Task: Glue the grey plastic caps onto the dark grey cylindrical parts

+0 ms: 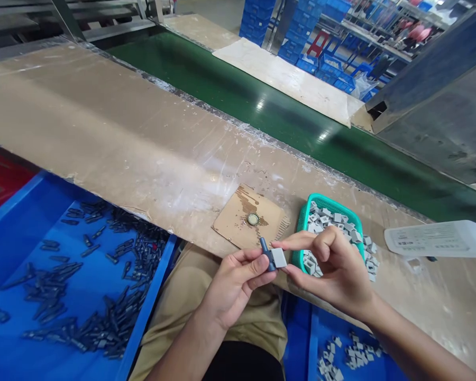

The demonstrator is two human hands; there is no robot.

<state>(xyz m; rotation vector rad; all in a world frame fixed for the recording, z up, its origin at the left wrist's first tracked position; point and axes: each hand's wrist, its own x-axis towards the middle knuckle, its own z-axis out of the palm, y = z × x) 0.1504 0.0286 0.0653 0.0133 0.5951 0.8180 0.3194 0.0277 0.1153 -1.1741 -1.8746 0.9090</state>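
My left hand (238, 280) pinches a small dark grey pin (266, 253) between thumb and fingers. My right hand (333, 270) pinches a small light grey block (278, 257) that sits against the pin's lower end. Both hands meet at the near edge of the brown worktop (115, 137). Just behind the right hand stands a green basket (316, 201) with several grey blocks in it. A cardboard scrap (238, 219) with a small round metal cap (253, 219) on it lies just beyond my hands.
A blue tray (19, 328) at the lower left holds several dark pins. Another blue tray (321, 333) at the lower right holds several grey blocks. A white plastic box (440, 238) lies at the right. A green conveyor belt (262, 106) runs behind the worktop.
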